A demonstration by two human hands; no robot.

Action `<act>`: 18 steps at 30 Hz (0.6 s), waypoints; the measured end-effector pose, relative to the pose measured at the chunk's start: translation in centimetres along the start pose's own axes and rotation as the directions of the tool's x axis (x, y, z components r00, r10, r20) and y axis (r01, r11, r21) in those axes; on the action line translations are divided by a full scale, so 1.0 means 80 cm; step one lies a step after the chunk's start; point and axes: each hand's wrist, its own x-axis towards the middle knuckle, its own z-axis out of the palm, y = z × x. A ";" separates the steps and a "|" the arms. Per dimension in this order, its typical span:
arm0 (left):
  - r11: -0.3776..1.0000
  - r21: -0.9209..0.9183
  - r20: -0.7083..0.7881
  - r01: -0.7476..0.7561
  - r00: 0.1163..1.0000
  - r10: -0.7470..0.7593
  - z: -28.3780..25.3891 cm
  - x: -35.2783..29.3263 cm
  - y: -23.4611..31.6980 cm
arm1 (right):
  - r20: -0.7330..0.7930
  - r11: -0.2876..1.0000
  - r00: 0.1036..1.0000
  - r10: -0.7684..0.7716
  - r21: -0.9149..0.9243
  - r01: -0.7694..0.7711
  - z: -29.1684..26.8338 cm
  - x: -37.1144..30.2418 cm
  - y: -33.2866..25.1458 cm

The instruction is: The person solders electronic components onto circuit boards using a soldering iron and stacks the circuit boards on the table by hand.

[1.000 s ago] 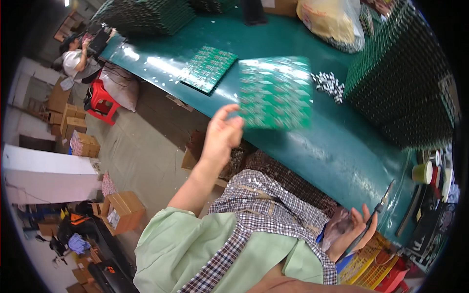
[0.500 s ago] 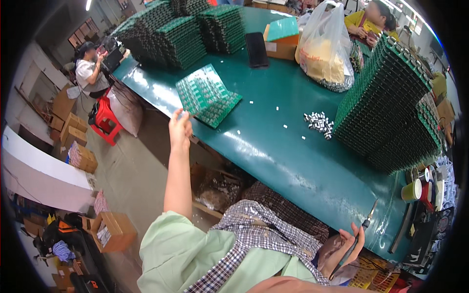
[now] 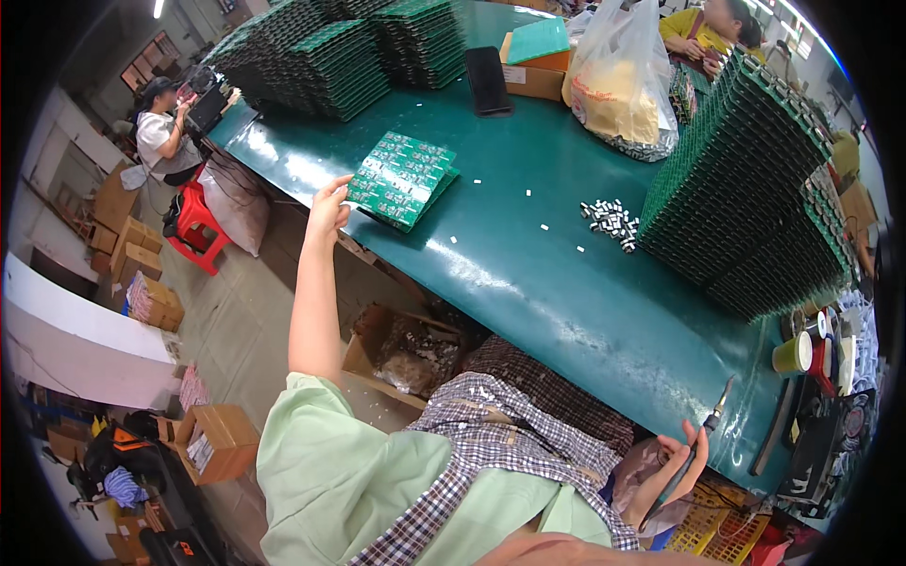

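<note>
My left hand (image 3: 327, 209) reaches out to the left edge of a small pile of green circuit boards (image 3: 401, 176) lying on the dark green table (image 3: 528, 274); its fingers touch the pile's edge and hold nothing. My right hand (image 3: 665, 472) rests low at the table's near edge, closed around a thin pen-like tool (image 3: 696, 453) that points up. A little heap of small white and black parts (image 3: 612, 219) lies right of the pile.
Tall stacks of green boards stand at the right (image 3: 755, 179) and at the back (image 3: 321, 57). A plastic bag (image 3: 618, 85), a black phone (image 3: 488, 80) and a cardboard box (image 3: 533, 61) sit behind. A green cup (image 3: 793, 356) stands right. Another person (image 3: 165, 137) sits far left.
My left hand carried a green board to the left and laid it on the pile, then let go. The view shifted. My right hand kept the tool.
</note>
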 end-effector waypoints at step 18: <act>0.915 0.402 0.015 0.003 1.000 -0.009 -0.021 0.121 -0.055 | -0.035 0.545 0.607 -0.794 -0.484 0.685 -0.064 0.274 -0.116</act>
